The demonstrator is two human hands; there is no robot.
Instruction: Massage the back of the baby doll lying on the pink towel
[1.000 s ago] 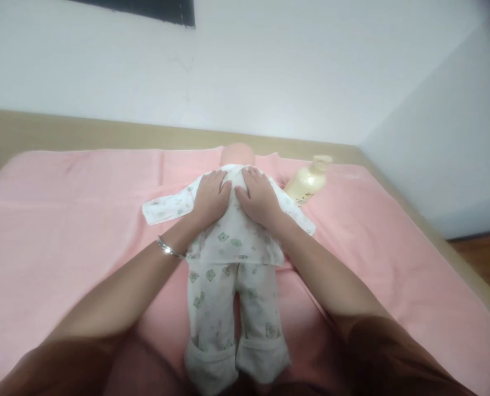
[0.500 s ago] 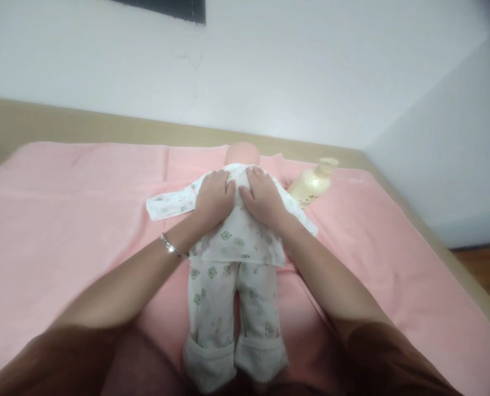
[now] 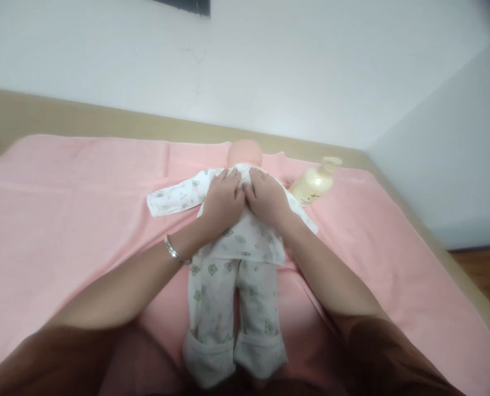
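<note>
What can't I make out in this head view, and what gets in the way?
In the head view:
- Doll's head: its face is turned away from the camera.
- Shirt: part of the upper back is hidden under the left hand and right hand.
- Bottle: its print is too small and blurred to read; its lower end is hidden behind the doll's sleeve.
- Dark panel: cut off by the top edge.

The doll [image 3: 242, 242] lies lengthwise mid-cloth [image 3: 83, 220], head [image 3: 245, 153] up by the far edge, legs [image 3: 215, 308] running down towards the near edge! Left hand [image 3: 225, 201] on its upper body, right hand [image 3: 268, 198] just beside. One sleeve [image 3: 174, 199] points towards the left edge; past the other, the bottle [image 3: 311, 186], towards the far right corner. Behind everything, the wall [image 3: 277, 71].
</note>
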